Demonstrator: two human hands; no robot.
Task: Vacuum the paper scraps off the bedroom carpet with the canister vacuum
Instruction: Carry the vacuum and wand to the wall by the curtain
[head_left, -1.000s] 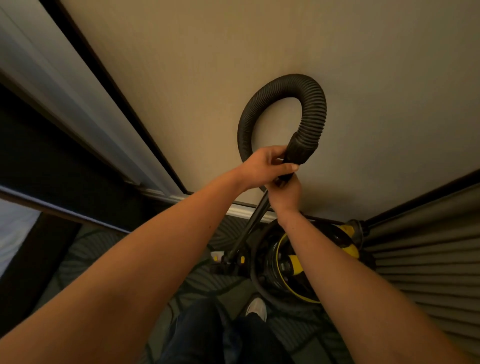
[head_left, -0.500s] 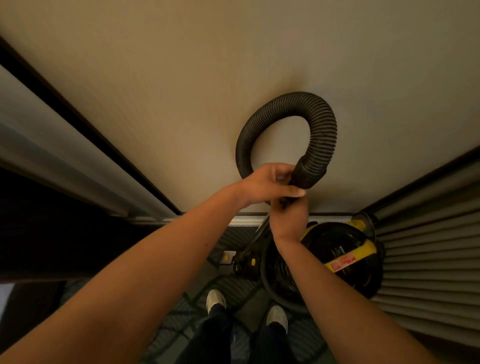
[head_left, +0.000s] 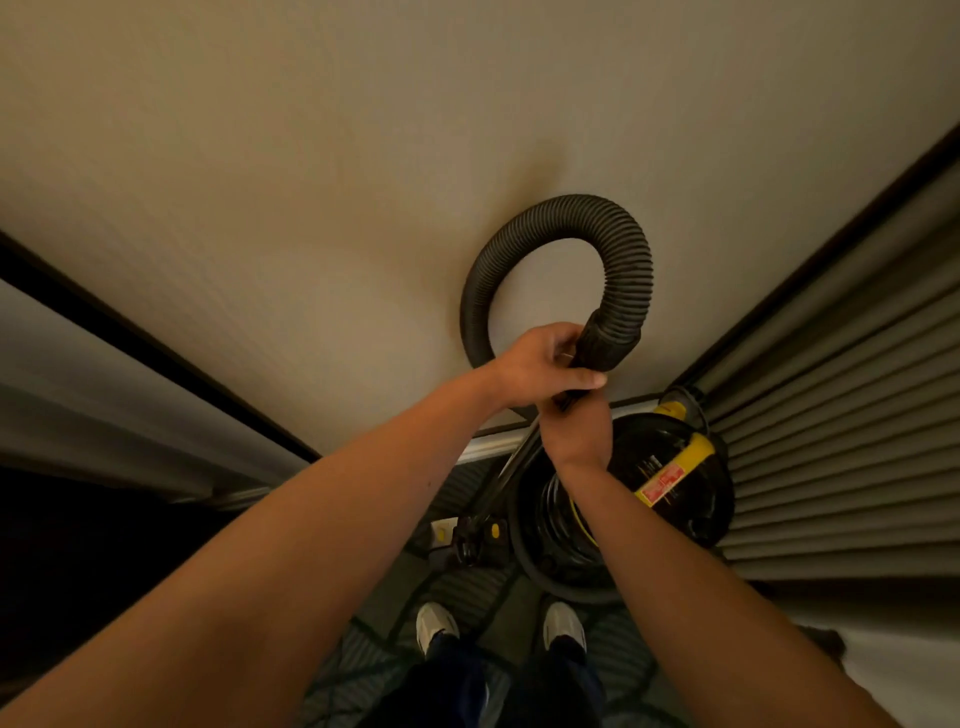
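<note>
**Both hands locked on the wand, hose looping high**

Two bare forearms reach out from the bottom of the view and meet in the middle. The left hand (head_left: 540, 366) is on top, fingers curled round the top of the wand (head_left: 506, 465), thumb laid out straight, right up against the black cuff (head_left: 608, 345) where the hose joins. Just beneath it, touching it, the right hand (head_left: 574, 431) wraps the same wand, back of the hand to the camera, a firm grip too.

Up from the cuff goes the ribbed black hose (head_left: 631, 260), arching over in a big loop above the hands and dropping behind the left wrist. Follow the wand the other way and it slants down and left to the floor nozzle (head_left: 475, 538), sitting on the patterned carpet (head_left: 467, 592).

And there's the canister vacuum (head_left: 696, 499), black drum, yellow handle, red and yellow label, standing on the carpet just right of the nozzle, under the right forearm, with more hose curled round its base. Two pale shoes, the left shoe (head_left: 435, 623) and the right shoe (head_left: 563, 626), are planted just short of it.

Beyond, a white baseboard (head_left: 491, 441) and a plain beige wall (head_left: 311, 208). A louvred door (head_left: 831, 441) runs along the right, close beside the canister; a pale panel with a dark frame (head_left: 78, 374) runs along the left.
</note>
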